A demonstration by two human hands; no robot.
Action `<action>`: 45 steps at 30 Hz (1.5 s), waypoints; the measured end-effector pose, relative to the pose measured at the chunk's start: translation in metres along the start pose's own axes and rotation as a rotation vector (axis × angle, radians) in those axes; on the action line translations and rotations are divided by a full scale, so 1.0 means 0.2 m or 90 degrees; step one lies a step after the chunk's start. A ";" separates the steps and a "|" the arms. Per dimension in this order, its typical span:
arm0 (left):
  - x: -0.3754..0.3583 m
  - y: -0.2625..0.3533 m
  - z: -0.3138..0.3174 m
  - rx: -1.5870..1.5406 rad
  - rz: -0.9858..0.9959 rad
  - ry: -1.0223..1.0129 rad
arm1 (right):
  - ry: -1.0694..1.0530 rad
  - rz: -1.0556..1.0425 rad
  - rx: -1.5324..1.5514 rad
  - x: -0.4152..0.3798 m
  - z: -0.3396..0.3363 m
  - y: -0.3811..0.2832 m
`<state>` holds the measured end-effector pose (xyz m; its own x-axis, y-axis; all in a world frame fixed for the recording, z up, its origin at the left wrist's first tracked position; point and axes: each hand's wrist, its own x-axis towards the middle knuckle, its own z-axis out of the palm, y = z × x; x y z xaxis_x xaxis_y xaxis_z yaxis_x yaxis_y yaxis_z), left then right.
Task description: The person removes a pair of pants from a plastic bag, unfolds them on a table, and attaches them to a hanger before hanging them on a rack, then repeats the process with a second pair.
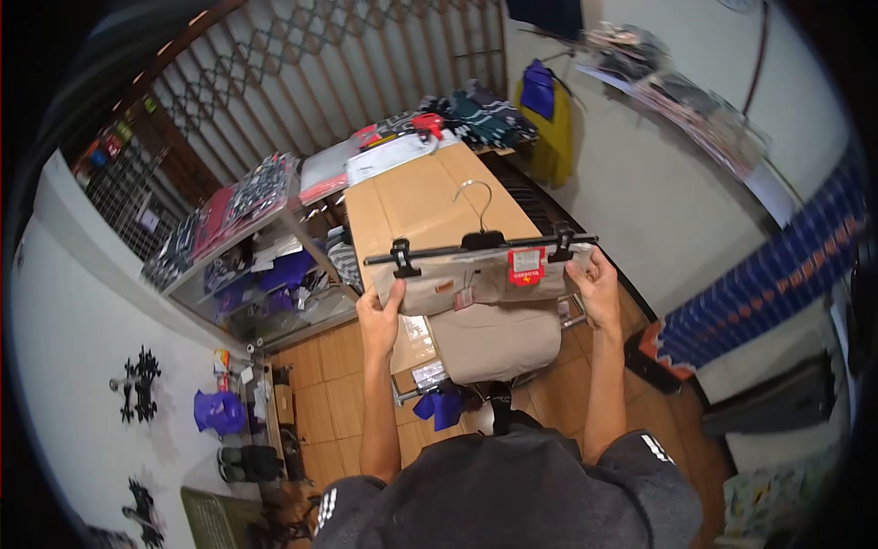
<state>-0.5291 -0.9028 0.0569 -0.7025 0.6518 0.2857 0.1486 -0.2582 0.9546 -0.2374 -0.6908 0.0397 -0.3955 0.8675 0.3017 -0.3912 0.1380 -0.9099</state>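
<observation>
A pair of beige trousers (498, 340) hangs from a black clip hanger (457, 248) with a metal hook, held in front of me over a table. My left hand (379, 318) pinches the waistband's left end just under one clip, thumb on the near side. At the other end, my right hand (599, 291) grips the waistband beside the second clip. A red tag (526, 265) with a white label is on the waistband, right of its middle. The lower part of the cloth drapes folded over the table's near end.
Brown board covers the table (425, 197). At its far end are a red tape dispenser (427, 123) and folded clothes (480, 114). A glass display case (247, 256) stands left. A blue patterned cloth (768, 265) hangs right, and a purple bag (218, 413) lies lower left.
</observation>
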 end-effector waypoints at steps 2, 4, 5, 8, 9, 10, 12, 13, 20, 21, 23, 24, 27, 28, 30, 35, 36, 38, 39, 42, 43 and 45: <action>-0.18 0.03 0.00 0.009 -0.009 -0.024 | 0.035 -0.012 -0.006 -0.25 -0.08 -0.08; -0.35 0.07 0.01 0.040 -0.033 -0.050 | 0.070 -0.006 -0.017 -0.49 -0.14 -0.18; -0.41 0.11 0.02 0.067 -0.053 -0.064 | 0.086 -0.002 -0.024 -0.61 -0.18 -0.22; -0.59 0.15 0.11 0.081 -0.080 -0.118 | 0.161 0.016 -0.056 -0.94 -0.30 -0.30; -0.64 0.16 0.16 0.075 -0.083 -0.139 | 0.196 -0.002 -0.053 -1.05 -0.34 -0.33; -0.69 0.15 0.21 0.074 -0.082 -0.180 | 0.225 -0.007 -0.049 -1.15 -0.39 -0.36; -0.81 0.14 0.33 0.015 -0.101 -0.238 | 0.290 -0.019 -0.043 -1.36 -0.48 -0.43; -0.87 0.13 0.40 -0.016 -0.111 -0.270 | 0.323 -0.022 -0.045 -1.46 -0.54 -0.46; -1.38 0.21 0.93 -0.090 -0.182 -0.532 | 0.590 -0.049 -0.078 -2.29 -0.79 -0.79; -1.48 0.22 1.01 -0.106 -0.202 -0.568 | 0.626 -0.055 -0.086 -2.44 -0.84 -0.84; -1.70 0.23 1.18 -0.110 -0.201 -0.637 | 0.691 -0.069 -0.100 -2.73 -0.93 -0.92; -1.82 0.22 1.26 -0.115 -0.199 -0.672 | 0.724 -0.083 -0.107 -2.86 -0.97 -0.97; -2.21 0.24 1.48 -0.144 -0.185 -0.766 | 0.828 -0.110 -0.145 -3.28 -1.06 -1.11; -2.35 0.29 1.55 -0.154 -0.188 -0.796 | 0.869 -0.108 -0.165 -3.41 -1.08 -1.16; -2.63 0.33 1.68 -0.175 -0.190 -0.848 | 0.930 -0.125 -0.184 -3.66 -1.14 -1.26; -3.25 0.38 1.96 -0.227 -0.210 -0.935 | 1.038 -0.148 -0.240 -4.20 -1.34 -1.44; -3.35 0.40 2.01 -0.239 -0.214 -0.955 | 1.056 -0.148 -0.253 -4.29 -1.37 -1.48; -3.53 0.44 2.10 -0.240 -0.229 -0.996 | 1.096 -0.162 -0.267 -4.42 -1.42 -1.56; -3.60 0.47 2.15 -0.230 -0.237 -1.017 | 1.115 -0.169 -0.274 -4.47 -1.45 -1.59; -3.79 0.51 2.32 -0.219 -0.230 -1.068 | 1.159 -0.185 -0.275 -4.62 -1.55 -1.62; -3.85 0.53 2.38 -0.218 -0.224 -1.083 | 1.177 -0.176 -0.275 -4.66 -1.59 -1.65; -3.96 0.55 2.51 -0.205 -0.222 -1.113 | 1.212 -0.158 -0.276 -4.72 -1.66 -1.70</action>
<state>0.3926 -1.0891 -0.0219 0.8257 0.5619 0.0506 -0.1052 0.0653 0.9923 0.5455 -1.3977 -0.0315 0.9967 0.0732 0.0352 0.0240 0.1477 -0.9887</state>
